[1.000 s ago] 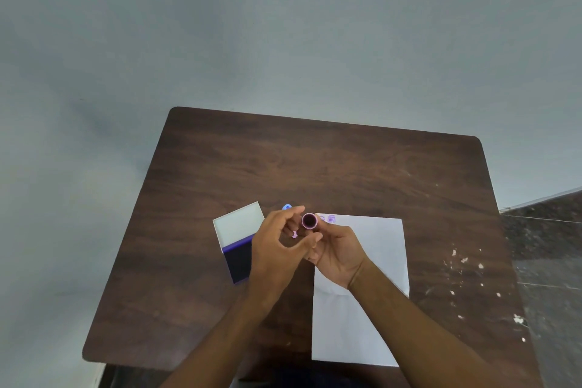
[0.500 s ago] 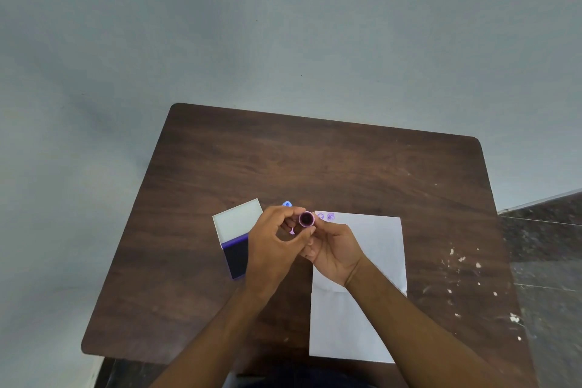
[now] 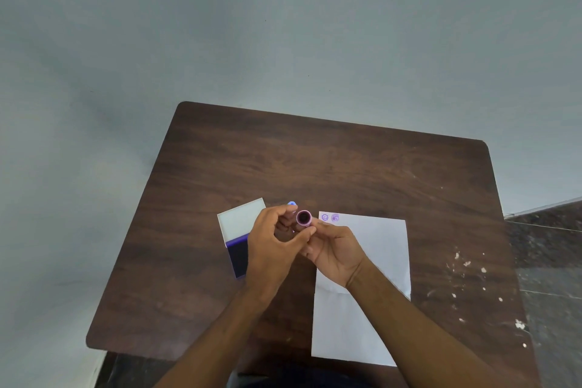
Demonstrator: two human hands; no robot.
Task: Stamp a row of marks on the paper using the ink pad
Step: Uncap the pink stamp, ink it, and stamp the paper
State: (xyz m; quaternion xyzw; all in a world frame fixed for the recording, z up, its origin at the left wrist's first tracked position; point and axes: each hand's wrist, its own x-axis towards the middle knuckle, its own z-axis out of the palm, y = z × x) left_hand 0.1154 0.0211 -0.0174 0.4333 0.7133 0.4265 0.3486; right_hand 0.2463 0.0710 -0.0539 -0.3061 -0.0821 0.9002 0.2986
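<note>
A small pink round stamp (image 3: pixel 304 218) is held up above the table with its dark face toward me. My right hand (image 3: pixel 332 249) grips its lower body. My left hand (image 3: pixel 272 241) curls beside it, thumb tip touching the stamp's underside. A white paper (image 3: pixel 374 261) lies on the right with two purple marks (image 3: pixel 330 217) at its top left corner. The open ink pad (image 3: pixel 236 239), white lid up and dark blue pad below, lies left of my hands, partly hidden by my left hand.
A small blue object (image 3: pixel 292 203) peeks out behind my left fingers. The dark wooden table (image 3: pixel 315 161) has white paint specks at its right side (image 3: pixel 466 264). A grey wall stands beyond, and a dark stone floor is at the right.
Both hands with the stamp have shifted slightly left and away, uncovering the two marks on the paper. My left thumb has closed in under the stamp.
</note>
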